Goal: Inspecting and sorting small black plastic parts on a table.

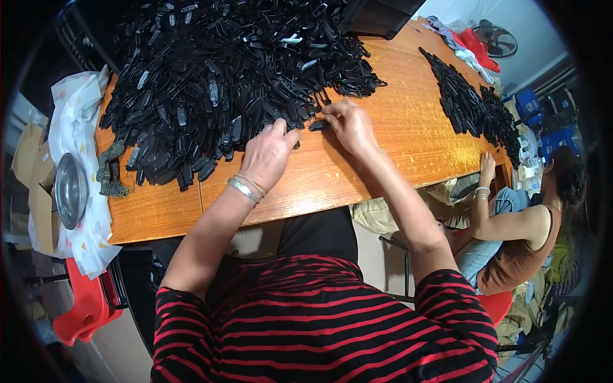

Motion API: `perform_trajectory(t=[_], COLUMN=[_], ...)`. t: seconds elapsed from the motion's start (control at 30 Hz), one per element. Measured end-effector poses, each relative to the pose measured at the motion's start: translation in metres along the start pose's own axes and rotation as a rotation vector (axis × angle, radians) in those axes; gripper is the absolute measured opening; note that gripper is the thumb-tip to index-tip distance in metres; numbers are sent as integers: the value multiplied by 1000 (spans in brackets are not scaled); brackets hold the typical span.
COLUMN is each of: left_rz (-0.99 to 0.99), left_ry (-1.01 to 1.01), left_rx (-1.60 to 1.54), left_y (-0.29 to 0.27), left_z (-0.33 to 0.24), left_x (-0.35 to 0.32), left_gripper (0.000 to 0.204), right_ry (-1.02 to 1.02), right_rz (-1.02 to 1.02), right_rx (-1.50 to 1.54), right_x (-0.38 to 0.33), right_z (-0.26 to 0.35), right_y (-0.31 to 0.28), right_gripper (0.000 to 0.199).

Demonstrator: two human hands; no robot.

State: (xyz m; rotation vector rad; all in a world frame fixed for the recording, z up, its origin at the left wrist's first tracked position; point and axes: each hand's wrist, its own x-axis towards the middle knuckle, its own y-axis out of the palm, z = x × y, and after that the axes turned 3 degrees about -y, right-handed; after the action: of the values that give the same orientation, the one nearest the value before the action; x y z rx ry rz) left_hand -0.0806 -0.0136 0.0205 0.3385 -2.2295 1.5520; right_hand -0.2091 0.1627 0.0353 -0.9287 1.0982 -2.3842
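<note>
A large heap of small black plastic pieces (211, 83), elongated and clip-like, covers the far left of the wooden table. My left hand (267, 153) is at the heap's near edge, its fingers curled down. A bit of black shows under its thumb, but what the fingers hold is mostly hidden. To its right, my right hand (352, 127) has thumb and fingertips pinched together beside the heap's edge. Whatever lies in that pinch is too small to make out. One loose black piece (319, 126) lies on the table just below those fingertips.
A second, longer pile of black pieces (463, 99) runs along the table's right side. Beyond that, a co-worker (520, 239) sits with a hand at the table edge. A metal bowl (70, 190) rests on white plastic at the left, above a red chair (83, 309).
</note>
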Motion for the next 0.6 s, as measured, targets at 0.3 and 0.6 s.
perform_trajectory(t=[0.3,0.6], left_rz=[-28,10], left_ry=[35,-185], left_rx=[-83,-326], left_y=[2,8], left_z=[1,-10], left_x=[-1,-20], left_gripper=[6,15], right_ry=[-133,-18], right_rz=[364,178], right_rx=[-197,-121], right_x=[38,45], right_z=[0,-12], right_y=[2,8], right_gripper=[9,16])
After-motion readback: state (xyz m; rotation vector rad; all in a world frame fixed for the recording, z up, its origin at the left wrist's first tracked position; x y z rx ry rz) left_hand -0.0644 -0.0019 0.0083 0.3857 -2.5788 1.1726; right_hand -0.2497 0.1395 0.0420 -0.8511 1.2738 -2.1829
